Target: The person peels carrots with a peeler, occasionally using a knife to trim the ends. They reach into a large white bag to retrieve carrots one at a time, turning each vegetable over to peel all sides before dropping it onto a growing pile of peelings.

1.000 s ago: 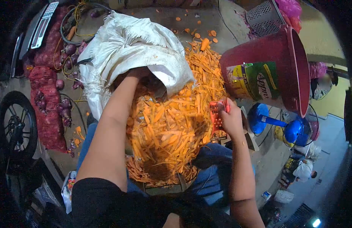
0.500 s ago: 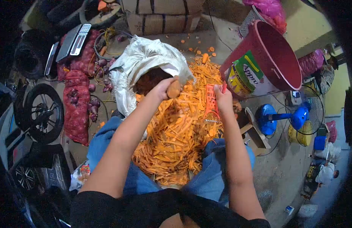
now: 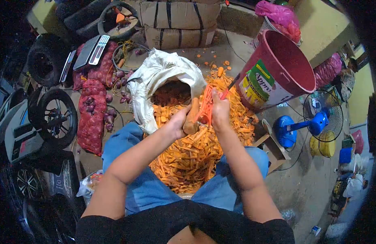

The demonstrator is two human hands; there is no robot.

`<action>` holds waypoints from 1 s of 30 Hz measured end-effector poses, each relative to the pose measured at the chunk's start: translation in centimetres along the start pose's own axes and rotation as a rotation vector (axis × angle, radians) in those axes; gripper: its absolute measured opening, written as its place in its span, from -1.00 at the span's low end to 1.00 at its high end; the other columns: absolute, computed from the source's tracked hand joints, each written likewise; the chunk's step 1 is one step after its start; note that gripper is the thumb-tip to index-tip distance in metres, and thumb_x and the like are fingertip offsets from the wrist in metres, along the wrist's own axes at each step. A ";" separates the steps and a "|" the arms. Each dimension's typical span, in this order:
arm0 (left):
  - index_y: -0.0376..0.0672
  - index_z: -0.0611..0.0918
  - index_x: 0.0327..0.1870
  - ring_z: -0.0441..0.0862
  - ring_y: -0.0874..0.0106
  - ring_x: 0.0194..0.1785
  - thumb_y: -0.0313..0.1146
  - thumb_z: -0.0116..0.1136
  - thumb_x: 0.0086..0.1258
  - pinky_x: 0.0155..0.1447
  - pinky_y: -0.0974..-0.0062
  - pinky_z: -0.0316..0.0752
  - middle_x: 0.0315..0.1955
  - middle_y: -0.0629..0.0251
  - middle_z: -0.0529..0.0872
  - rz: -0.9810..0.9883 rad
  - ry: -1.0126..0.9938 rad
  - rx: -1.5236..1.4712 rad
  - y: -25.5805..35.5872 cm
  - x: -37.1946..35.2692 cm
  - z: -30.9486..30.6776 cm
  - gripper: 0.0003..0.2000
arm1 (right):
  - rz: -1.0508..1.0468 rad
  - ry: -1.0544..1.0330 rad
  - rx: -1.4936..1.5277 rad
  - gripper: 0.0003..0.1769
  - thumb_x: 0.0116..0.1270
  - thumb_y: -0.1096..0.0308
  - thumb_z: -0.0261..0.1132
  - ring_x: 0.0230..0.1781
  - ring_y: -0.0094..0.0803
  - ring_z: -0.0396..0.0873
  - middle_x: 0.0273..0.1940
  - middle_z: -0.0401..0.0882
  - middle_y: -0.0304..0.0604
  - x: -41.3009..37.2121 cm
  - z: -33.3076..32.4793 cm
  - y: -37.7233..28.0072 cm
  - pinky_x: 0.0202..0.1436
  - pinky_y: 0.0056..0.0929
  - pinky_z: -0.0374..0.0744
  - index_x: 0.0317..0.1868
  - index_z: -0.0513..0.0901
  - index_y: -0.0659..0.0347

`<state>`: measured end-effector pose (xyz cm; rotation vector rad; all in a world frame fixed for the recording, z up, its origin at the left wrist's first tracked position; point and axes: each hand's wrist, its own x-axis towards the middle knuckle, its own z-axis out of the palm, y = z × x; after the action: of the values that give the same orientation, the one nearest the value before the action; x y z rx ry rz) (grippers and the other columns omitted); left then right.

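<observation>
My left hand (image 3: pixel 180 122) is closed around a carrot (image 3: pixel 192 118) above the heap of orange peelings (image 3: pixel 188 154) between my knees. The carrot's blunt end points toward me. In my right hand (image 3: pixel 220 112) is an orange plastic peeler (image 3: pixel 207 103) with a slotted frame, held close against the carrot's right side; whether it touches cannot be made out. A red piece with a dark, narrow end (image 3: pixel 230 85) also sticks out from that hand. Just beyond my left hand lies a white sack (image 3: pixel 145 87), its mouth open toward me, with orange pieces inside.
A tilted red bucket (image 3: pixel 253 65) stands right of the heap. Beside it are a blue fan (image 3: pixel 285 130) and a cardboard box (image 3: pixel 273 152). Red net bags of onions (image 3: pixel 90 122), a scale (image 3: pixel 92 53) and a wheel (image 3: pixel 56 114) occupy the left. Strapped bales (image 3: pixel 179 20) stand behind.
My hands have come together: the carrot has moved down toward me, and the peeler has swung left and up beside it. The whole view has shifted slightly.
</observation>
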<state>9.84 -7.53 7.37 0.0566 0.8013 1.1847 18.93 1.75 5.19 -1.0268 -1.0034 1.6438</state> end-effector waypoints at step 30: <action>-0.16 0.39 -0.15 0.49 0.54 -0.44 -0.17 -0.32 0.28 -0.36 0.57 0.44 -0.43 0.37 0.52 -0.172 0.003 0.165 1.2 0.6 -0.2 -0.70 | -0.333 0.434 -0.233 -0.78 0.13 0.30 0.10 -0.62 -0.59 0.26 -0.63 0.34 -0.34 4.9 -2.1 -3.9 -0.53 -0.55 0.27 -0.54 0.42 0.29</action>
<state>8.88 -6.62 7.43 0.1196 0.8876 0.9549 20.88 7.76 7.24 -1.2297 -1.0162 0.9939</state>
